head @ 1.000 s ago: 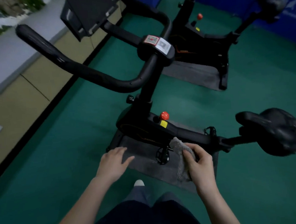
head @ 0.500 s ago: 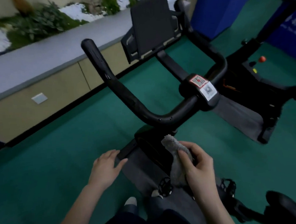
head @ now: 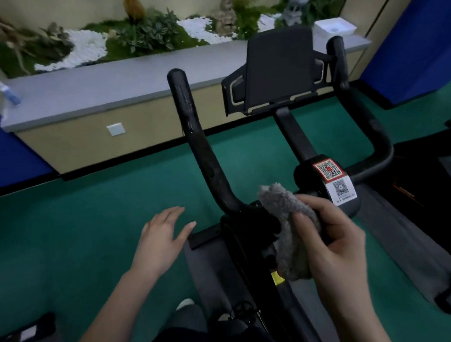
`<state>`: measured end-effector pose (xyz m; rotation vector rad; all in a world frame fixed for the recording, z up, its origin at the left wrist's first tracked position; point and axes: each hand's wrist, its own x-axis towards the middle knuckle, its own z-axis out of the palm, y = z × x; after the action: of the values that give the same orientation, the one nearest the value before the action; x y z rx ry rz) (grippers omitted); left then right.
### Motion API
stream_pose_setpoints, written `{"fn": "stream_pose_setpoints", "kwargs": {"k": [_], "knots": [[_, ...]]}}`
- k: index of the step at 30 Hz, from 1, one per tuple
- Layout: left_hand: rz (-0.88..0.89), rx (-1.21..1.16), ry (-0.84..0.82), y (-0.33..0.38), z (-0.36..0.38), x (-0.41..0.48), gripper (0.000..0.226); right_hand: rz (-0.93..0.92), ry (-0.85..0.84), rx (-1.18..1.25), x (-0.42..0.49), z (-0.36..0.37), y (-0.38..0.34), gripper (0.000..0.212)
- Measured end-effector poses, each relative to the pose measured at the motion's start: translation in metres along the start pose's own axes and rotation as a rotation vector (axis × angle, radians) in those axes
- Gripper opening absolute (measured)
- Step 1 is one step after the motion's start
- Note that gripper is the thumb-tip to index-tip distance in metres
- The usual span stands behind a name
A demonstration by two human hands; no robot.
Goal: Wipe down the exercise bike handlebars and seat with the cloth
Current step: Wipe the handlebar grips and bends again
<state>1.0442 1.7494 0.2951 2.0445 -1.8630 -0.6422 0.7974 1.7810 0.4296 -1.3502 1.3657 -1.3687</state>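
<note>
Head view: right grip (head: 339, 245) is pinching a grey cloth (head: 286, 214) near the handlebars (head: 208, 166).
Left grip (head: 162, 236): hovering, fingers spread, empty.
Cloth: looking soft, light, floppy; bunching it should suit wiping.

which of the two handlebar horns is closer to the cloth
The left horn: its lower bend ends right beside the cloth held in the right hand. The right horn joins beyond the stickered clamp.

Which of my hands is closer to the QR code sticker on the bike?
Right. The right hand, gripping the cloth, is just below the QR code sticker; the left hand hovers open well off to the left, over the floor.
</note>
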Motion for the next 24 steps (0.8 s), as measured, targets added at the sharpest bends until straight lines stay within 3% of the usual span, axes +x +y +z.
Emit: {"fn": "stream_pose_setpoints", "kwargs": {"k": [9,24], "knots": [[-0.006,-0.095,0.181,0.013,-0.047,0.04,0.055,-0.05,-0.158,-0.038,0.07,0.059,-0.008,0.019],[0.124,-0.548,0.414,0.044,-0.119,0.155,0.035,-0.396,-0.13,-0.25,0.192,0.173,-0.038,0.024]]}}
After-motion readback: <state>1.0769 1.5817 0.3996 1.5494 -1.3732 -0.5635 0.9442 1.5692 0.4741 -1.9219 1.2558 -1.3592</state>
